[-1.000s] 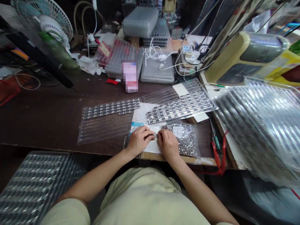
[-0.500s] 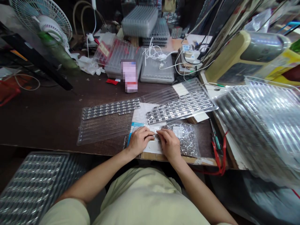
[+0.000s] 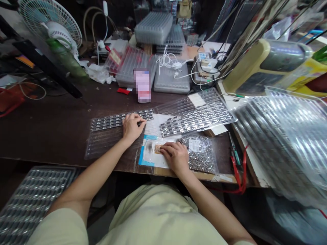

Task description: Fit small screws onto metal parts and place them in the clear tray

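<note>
My left hand (image 3: 131,126) reaches out over the clear plastic tray (image 3: 107,141) on the dark table. Its fingers are pinched at the tray's top rows of small metal parts (image 3: 112,120); what it holds is too small to make out. My right hand (image 3: 175,156) rests curled on the white sheet (image 3: 149,154) near the table's front edge. Its fingertips touch a small brown piece (image 3: 157,148). A clear bag of tiny metal parts (image 3: 201,154) lies just right of that hand. A second tray filled with parts (image 3: 196,117) lies behind it.
Stacks of grey trays (image 3: 153,27) and white cables (image 3: 171,61) crowd the back of the table. A fan (image 3: 51,23) stands at the back left. Bagged clear trays (image 3: 283,136) pile up at the right. Another tray stack (image 3: 33,200) sits low on the left.
My left hand has left the white sheet and moved up and left to the tray's filled rows. My right hand shifted slightly left and stays on the sheet.
</note>
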`<state>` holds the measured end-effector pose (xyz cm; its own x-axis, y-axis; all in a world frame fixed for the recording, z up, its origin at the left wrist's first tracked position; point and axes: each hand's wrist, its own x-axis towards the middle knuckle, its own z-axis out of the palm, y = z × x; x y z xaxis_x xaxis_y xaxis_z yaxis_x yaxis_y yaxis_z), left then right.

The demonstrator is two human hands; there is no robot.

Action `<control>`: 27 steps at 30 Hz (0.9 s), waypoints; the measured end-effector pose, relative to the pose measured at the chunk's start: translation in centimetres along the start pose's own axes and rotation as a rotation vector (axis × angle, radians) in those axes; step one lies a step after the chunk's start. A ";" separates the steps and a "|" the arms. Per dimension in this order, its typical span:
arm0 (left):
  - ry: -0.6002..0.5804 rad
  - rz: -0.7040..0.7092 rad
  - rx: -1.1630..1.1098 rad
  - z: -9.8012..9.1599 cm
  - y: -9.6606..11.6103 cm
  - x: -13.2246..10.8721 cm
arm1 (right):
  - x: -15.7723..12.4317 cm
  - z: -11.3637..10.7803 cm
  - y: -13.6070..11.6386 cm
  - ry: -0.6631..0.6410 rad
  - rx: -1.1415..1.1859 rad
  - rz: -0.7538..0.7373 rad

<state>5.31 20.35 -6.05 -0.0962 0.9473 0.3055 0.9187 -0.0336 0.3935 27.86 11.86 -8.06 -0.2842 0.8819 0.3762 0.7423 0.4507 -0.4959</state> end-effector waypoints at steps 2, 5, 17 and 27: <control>0.034 -0.006 0.018 -0.4 -0.4 -0.6 | 0.0 0.1 0.0 -0.012 -0.017 -0.007; 0.049 0.056 -0.013 -0.7 0.5 -0.9 | 0.1 -0.1 -0.2 -0.033 -0.056 -0.037; -0.195 0.219 -0.204 1.3 6.0 1.3 | -2.7 -2.5 1.2 -0.043 -0.355 -0.098; -0.386 0.102 -0.613 -1.7 4.4 -7.6 | -1.2 -1.4 1.8 0.068 -0.162 -0.062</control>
<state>9.41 12.44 -5.22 0.2242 0.9710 0.0835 0.5255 -0.1926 0.8287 30.39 11.42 -8.25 -0.2946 0.8394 0.4566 0.8143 0.4706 -0.3397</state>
